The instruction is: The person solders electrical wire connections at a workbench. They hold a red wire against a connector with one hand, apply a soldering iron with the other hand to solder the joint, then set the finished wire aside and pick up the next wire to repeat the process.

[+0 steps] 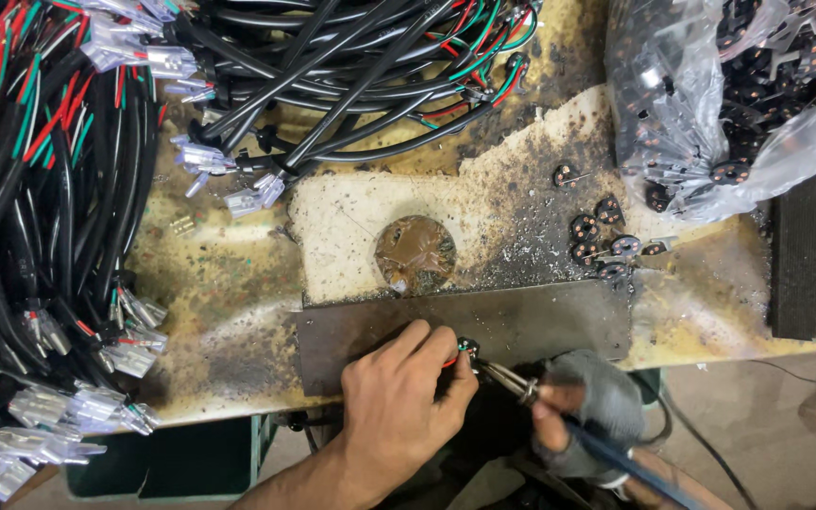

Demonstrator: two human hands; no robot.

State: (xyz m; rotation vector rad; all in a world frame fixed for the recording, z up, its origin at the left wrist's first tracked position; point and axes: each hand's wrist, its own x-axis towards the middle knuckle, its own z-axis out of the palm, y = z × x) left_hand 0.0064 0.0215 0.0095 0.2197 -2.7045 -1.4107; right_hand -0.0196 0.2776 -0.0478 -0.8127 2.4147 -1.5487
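Two hands work over the steel plate [521,321]: left hand [399,397] pinches a small, light plug insert [467,347] by its wires; gloved right hand [583,416] clenches a stiff soldering iron [521,385].

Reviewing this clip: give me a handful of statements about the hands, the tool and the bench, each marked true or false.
1. The left hand pinches a small black part with red and green wires. True.
2. The right hand is bare. False: it wears a grey fingerless glove.
3. The right hand holds a soldering iron whose tip points at the small part. True.
4. The clear plastic bag of black parts lies at the left edge of the bench. False: it lies at the upper right.
5. Bundles of black cable with white connectors fill the left side. True.
6. The dark metal plate lies behind the round brown patch. False: it lies in front, nearer the person.
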